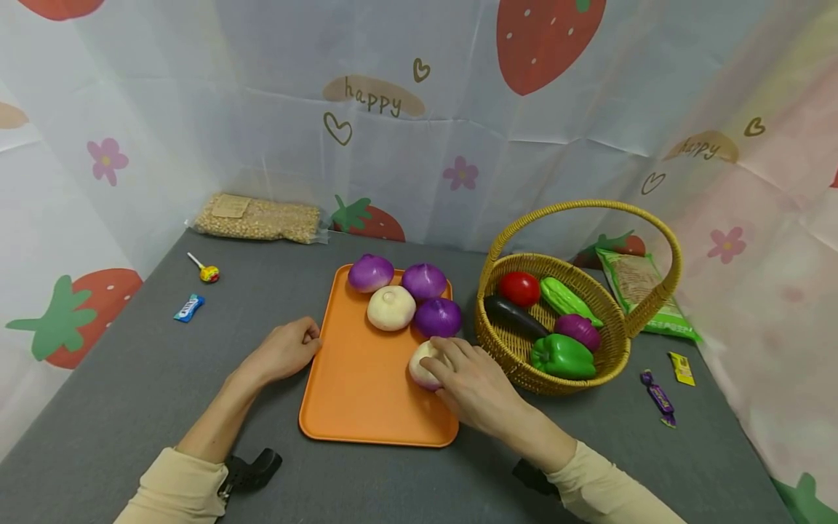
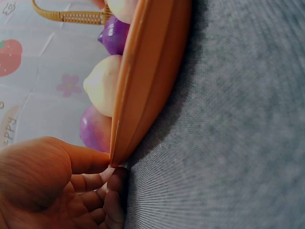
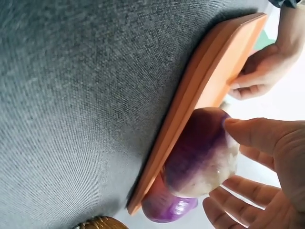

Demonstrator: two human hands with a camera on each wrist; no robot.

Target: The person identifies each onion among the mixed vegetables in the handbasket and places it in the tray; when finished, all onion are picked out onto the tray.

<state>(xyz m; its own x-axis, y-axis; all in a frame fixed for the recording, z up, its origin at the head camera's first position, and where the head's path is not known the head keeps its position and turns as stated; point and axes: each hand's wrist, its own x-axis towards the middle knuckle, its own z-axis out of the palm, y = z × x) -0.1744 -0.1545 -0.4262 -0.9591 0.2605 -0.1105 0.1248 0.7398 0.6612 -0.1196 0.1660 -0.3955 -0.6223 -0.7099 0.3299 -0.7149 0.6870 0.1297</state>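
Note:
An orange tray [image 1: 360,386] lies on the grey table and carries three purple onions [image 1: 424,281] and a white onion [image 1: 390,308]. At the tray's right edge my right hand [image 1: 452,364] grips a pale, purple-tinged onion [image 1: 419,365]. The right wrist view shows that onion [image 3: 195,152] just above the tray's rim [image 3: 205,81], with thumb and fingers of my right hand [image 3: 224,162] curled round it. My left hand [image 1: 288,349] is at the tray's left edge. In the left wrist view the left hand [image 2: 112,169] pinches the rim [image 2: 147,81] between thumb and curled fingers.
A wicker basket [image 1: 504,356] right of the tray holds a tomato [image 1: 519,288], cucumber [image 1: 566,298], eggplant [image 1: 513,314], purple onion [image 1: 577,330] and green pepper [image 1: 563,355]. A grain bag [image 1: 258,218], lollipop [image 1: 208,273], blue candy [image 1: 189,307], green packet [image 1: 644,291] and wrapped sweets [image 1: 657,397] lie around. Printed curtains wall the table.

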